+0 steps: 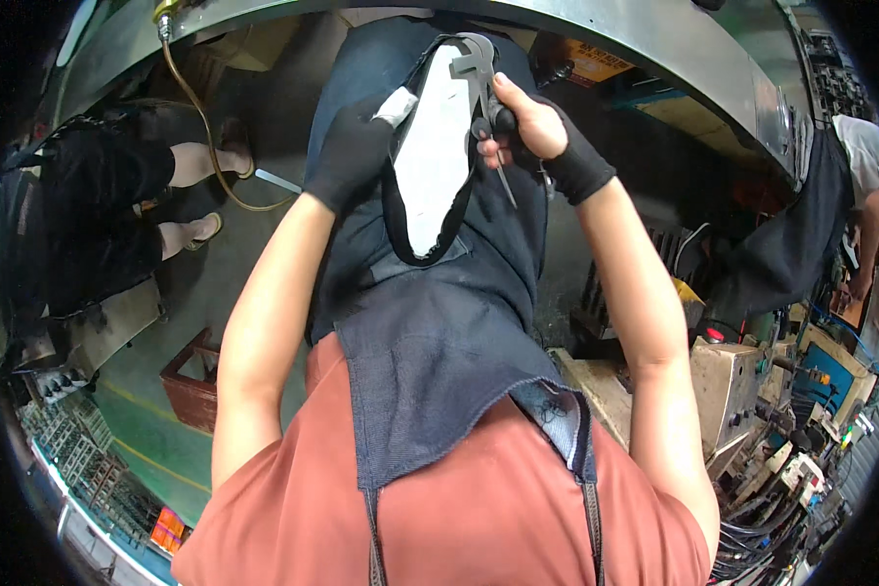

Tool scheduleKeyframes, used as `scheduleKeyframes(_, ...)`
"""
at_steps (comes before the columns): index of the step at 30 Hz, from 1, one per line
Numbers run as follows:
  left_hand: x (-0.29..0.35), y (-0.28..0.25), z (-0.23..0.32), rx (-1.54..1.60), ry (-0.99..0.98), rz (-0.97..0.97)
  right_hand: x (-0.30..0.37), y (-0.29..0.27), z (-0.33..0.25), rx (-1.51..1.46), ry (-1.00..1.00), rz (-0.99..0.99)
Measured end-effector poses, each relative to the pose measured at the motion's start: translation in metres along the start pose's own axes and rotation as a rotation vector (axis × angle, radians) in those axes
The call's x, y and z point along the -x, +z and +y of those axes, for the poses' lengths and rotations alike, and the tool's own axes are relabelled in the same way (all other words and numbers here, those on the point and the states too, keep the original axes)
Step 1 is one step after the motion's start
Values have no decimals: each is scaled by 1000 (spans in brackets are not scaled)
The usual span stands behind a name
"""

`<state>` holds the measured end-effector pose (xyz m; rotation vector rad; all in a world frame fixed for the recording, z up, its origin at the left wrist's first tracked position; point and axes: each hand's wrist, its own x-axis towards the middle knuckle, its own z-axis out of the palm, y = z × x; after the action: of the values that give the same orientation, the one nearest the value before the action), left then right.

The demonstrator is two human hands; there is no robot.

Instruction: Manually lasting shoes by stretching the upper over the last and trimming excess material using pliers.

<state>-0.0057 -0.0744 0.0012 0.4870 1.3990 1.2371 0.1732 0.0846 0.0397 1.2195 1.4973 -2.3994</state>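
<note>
A shoe upper on its last (432, 146) lies sole up across my lap, with a white insole face and a black edge folded around it. Along its left side my left hand (361, 142), in a black fingerless glove with whitish wrapping on the thumb, grips the shoe. My right hand (532, 122), gloved in black too, is closed around metal lasting pincers (479, 73). Their jaws are at the far end of the shoe, against the black edge. A thin metal rod (507, 186) sticks out below my right fingers; what it belongs to is hidden.
A metal bench edge (596, 34) curves across the far side, with a hose (190, 93) hanging at the left. One person's legs (193, 161) are at the left; another person (859, 186) is at the right. A brown crate (190, 391) and a machine box (728, 391) flank me.
</note>
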Motion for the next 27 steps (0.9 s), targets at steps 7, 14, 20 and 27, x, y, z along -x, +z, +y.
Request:
scheduleKeyframes(7,33,71,-29,-719,443,394,13,-40,-9,613,-204,-20)
scheduleKeyframes(14,22,72,-30,-814,441,389,38,-10,-21,1179,-213,5)
scheduleKeyframes(20,-10,49,-35,-905,554,309,5,-21,57,988,-544,342)
scheduleKeyframes(27,-55,63,-4,-597,253,363,24,-42,45,111,85,-175)
